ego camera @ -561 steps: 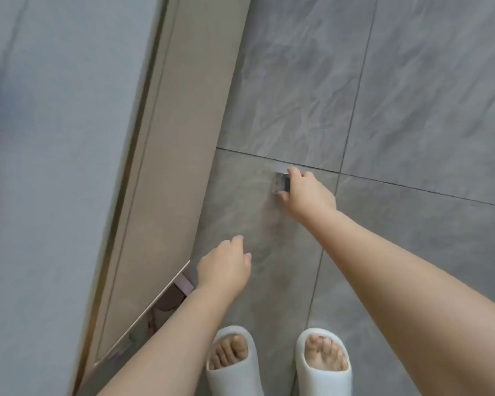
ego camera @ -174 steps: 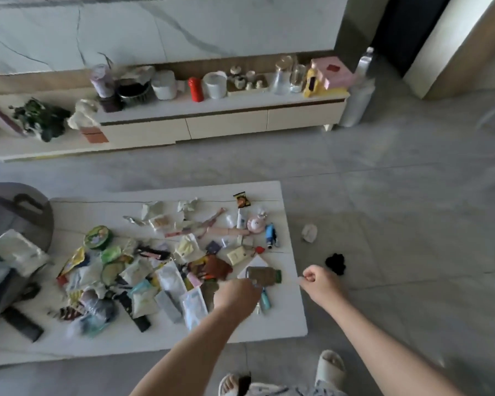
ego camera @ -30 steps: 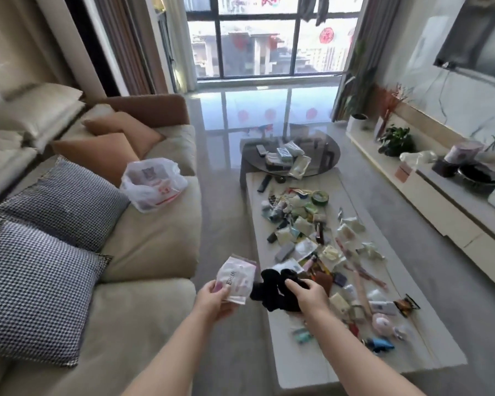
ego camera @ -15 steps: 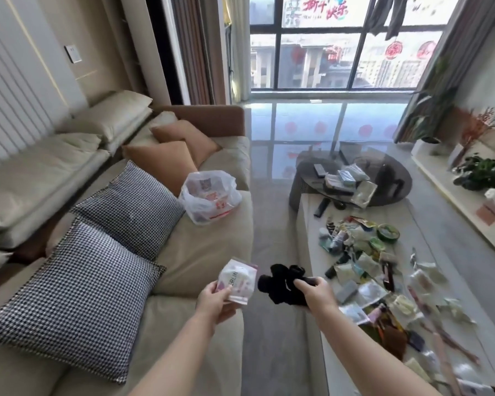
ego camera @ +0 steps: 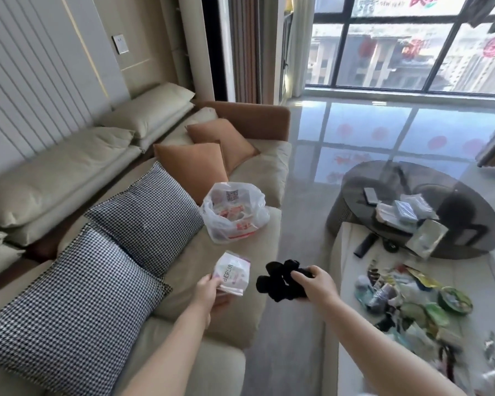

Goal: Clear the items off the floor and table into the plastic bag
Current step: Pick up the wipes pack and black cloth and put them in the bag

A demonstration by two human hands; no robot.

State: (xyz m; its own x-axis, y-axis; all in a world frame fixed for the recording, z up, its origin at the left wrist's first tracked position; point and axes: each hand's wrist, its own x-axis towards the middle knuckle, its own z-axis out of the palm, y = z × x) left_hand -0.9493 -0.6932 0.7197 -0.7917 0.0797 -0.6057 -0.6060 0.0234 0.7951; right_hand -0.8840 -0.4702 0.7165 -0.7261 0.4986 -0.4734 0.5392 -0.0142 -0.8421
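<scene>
A white plastic bag (ego camera: pixel 235 214) with red print sits open on the beige sofa seat, ahead of both hands. My left hand (ego camera: pixel 210 290) grips a small white and pink packet (ego camera: pixel 232 273) over the sofa's front edge. My right hand (ego camera: pixel 316 284) grips a bundle of black fabric (ego camera: pixel 279 280) over the floor gap between sofa and table. Several wrappers and packets (ego camera: pixel 412 304) litter the white coffee table (ego camera: pixel 346 324) at the right.
Two houndstooth cushions (ego camera: pixel 97 275) and two orange cushions (ego camera: pixel 200 164) lie on the sofa (ego camera: pixel 240 312). A round dark glass table (ego camera: pixel 355 184) holding a phone and packets stands beyond the white table. Glossy floor runs to tall windows at the back.
My view has swung left and closer to the sofa, so the bag now lies nearer to my hands. Both hands keep their hold on the packet and the black fabric.
</scene>
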